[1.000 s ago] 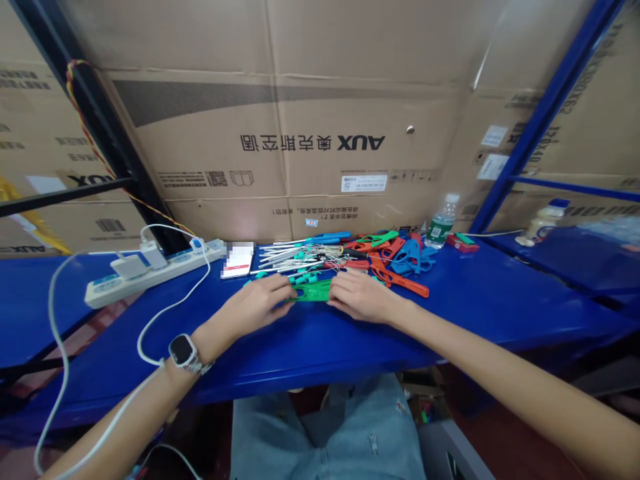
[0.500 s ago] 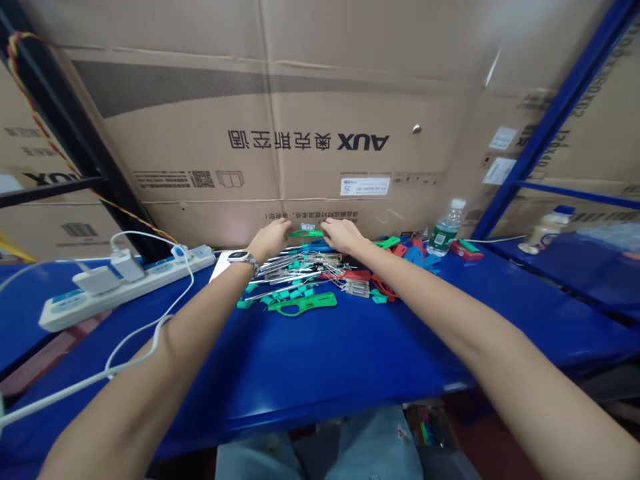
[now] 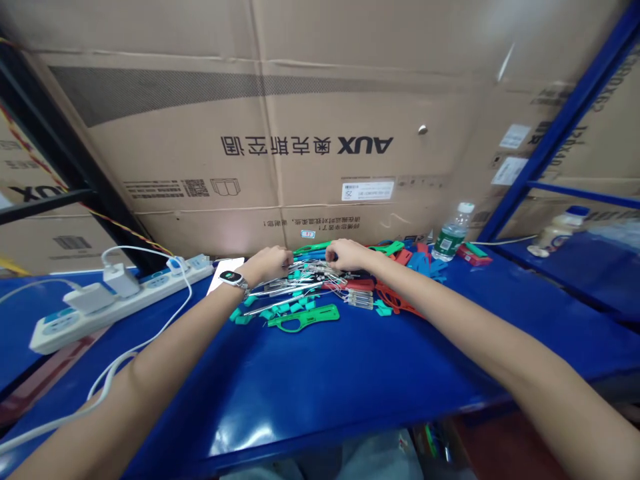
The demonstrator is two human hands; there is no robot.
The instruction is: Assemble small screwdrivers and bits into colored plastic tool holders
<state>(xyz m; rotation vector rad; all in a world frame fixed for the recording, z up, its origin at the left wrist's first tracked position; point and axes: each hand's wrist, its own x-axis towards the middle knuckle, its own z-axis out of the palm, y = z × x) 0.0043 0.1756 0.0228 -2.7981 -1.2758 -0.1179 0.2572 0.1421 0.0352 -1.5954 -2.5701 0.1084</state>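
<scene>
My left hand (image 3: pixel 273 263) reaches into the left side of a pile of parts, its fingers curled together over the metal rods (image 3: pixel 287 288). Across from it, my right hand (image 3: pixel 347 255) bends down with fingers pinched at the thin wired parts (image 3: pixel 327 275). What either hand has between its fingertips is too small to make out. Behind and between the hands lies a green lighter casing half (image 3: pixel 313 247). Nearer to me, another green lighter casing half (image 3: pixel 306 319) rests flat beside small teal caps (image 3: pixel 283 308). Clear cylindrical pieces (image 3: pixel 360 299) lie below my right hand.
Red casings (image 3: pixel 395 297) and blue pieces (image 3: pixel 425 263) lie to the right, by a water bottle (image 3: pixel 450 233). A power strip (image 3: pixel 125 303) with white cables stands at left. Cardboard (image 3: pixel 300 100) walls off the back of the blue table (image 3: pixel 320 380).
Both hands have come away from the green casing half at the back and dropped toward the rods and wired parts. That casing now lies behind them. The head view has shifted slightly.
</scene>
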